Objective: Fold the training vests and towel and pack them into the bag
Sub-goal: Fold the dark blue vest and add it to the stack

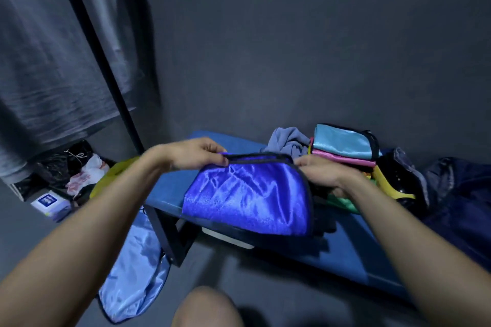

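Blue vest (247,199) lies folded at the worktop's (170,188) front-left edge, its black-trimmed top edge pinched by fingers of the left hand (196,154) and right hand (321,175). Behind at the right edge sit a stack of folded vests (345,146), a grey towel (289,141) and a dark bag (398,175); a light blue vest (135,268) hangs off the left corner.

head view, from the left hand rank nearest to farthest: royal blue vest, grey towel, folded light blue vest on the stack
1. royal blue vest: pinched in the left hand.
2. grey towel: crumpled on the bench, further right.
3. folded light blue vest: top of the stack, farthest right.
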The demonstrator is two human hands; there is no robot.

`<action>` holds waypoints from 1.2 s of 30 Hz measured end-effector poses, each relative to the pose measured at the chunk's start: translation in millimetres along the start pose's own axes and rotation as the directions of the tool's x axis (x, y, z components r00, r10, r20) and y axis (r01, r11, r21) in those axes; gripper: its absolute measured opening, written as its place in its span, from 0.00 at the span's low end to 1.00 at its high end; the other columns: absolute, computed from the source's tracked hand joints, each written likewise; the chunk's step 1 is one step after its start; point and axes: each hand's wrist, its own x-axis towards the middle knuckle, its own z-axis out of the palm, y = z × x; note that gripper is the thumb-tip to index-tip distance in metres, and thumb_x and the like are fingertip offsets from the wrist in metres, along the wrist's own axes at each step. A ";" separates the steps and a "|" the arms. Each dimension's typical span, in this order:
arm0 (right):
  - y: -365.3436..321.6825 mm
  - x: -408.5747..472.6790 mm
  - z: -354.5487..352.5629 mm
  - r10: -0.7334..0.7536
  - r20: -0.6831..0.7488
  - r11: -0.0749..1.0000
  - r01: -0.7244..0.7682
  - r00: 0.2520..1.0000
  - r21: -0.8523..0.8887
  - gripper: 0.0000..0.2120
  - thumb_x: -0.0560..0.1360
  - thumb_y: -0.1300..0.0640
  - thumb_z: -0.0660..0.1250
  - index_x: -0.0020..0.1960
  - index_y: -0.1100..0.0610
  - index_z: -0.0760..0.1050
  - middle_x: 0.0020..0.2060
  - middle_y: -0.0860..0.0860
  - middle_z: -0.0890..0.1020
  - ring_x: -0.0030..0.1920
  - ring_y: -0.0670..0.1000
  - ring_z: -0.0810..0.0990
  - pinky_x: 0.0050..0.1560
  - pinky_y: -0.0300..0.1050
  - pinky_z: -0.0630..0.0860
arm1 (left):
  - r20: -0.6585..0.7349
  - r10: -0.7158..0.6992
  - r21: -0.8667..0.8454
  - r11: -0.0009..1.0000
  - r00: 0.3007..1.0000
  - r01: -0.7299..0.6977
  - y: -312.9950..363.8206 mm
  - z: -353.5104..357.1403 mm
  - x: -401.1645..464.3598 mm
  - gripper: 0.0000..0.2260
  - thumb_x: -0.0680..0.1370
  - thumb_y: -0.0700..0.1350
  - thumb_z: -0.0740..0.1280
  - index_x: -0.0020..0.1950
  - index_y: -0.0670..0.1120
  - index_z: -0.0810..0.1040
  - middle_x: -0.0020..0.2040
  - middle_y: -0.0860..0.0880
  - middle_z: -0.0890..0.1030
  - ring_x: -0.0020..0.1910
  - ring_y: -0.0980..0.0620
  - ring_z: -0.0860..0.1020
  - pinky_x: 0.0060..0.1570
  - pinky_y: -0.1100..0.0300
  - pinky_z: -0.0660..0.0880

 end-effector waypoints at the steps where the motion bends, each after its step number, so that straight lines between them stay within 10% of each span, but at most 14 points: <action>1: 12.6 12.8 7.6 0.024 -0.051 0.999 -0.027 0.998 -0.047 0.09 0.80 0.58 0.69 0.41 0.57 0.78 0.38 0.55 0.81 0.37 0.52 0.78 0.40 0.43 0.71 | -0.043 -0.065 0.072 0.995 0.997 0.068 -13.5 6.6 12.9 0.17 0.73 0.51 0.69 0.49 0.36 0.81 0.42 0.45 0.82 0.41 0.50 0.78 0.43 0.59 0.74; 7: 65.6 67.6 36.4 -0.068 -0.326 0.968 -0.016 0.943 -0.249 0.10 0.71 0.56 0.79 0.48 0.59 0.81 0.40 0.51 0.83 0.39 0.50 0.79 0.47 0.49 0.77 | -0.308 -0.142 0.521 0.802 0.941 0.292 -86.8 41.6 62.7 0.10 0.78 0.52 0.62 0.50 0.47 0.76 0.53 0.44 0.80 0.55 0.42 0.77 0.51 0.55 0.72; 12: 75.1 72.8 33.9 -0.156 -0.336 0.954 0.053 0.929 -0.296 0.06 0.74 0.54 0.76 0.50 0.52 0.83 0.42 0.48 0.86 0.43 0.48 0.83 0.45 0.43 0.75 | -0.299 0.359 0.715 0.698 0.884 -0.042 -96.6 59.4 59.4 0.19 0.75 0.54 0.64 0.65 0.53 0.75 0.62 0.51 0.73 0.59 0.46 0.71 0.58 0.49 0.71; 16: 81.5 78.3 35.1 -0.210 -0.373 0.950 0.099 0.904 -0.295 0.03 0.76 0.53 0.74 0.46 0.52 0.83 0.38 0.48 0.85 0.39 0.47 0.81 0.44 0.44 0.74 | -0.173 0.473 0.662 0.706 0.864 -0.254 -78.4 81.7 68.1 0.12 0.77 0.59 0.69 0.58 0.58 0.80 0.60 0.56 0.73 0.58 0.52 0.69 0.58 0.51 0.68; 36: 86.9 75.6 36.8 -0.174 -0.356 0.958 0.075 0.918 -0.276 0.16 0.82 0.49 0.65 0.48 0.61 0.80 0.40 0.58 0.83 0.41 0.56 0.80 0.46 0.52 0.76 | -0.138 0.400 0.713 0.675 0.906 -0.190 -61.2 102.0 93.9 0.06 0.82 0.50 0.66 0.49 0.52 0.70 0.46 0.56 0.73 0.53 0.51 0.65 0.58 0.53 0.60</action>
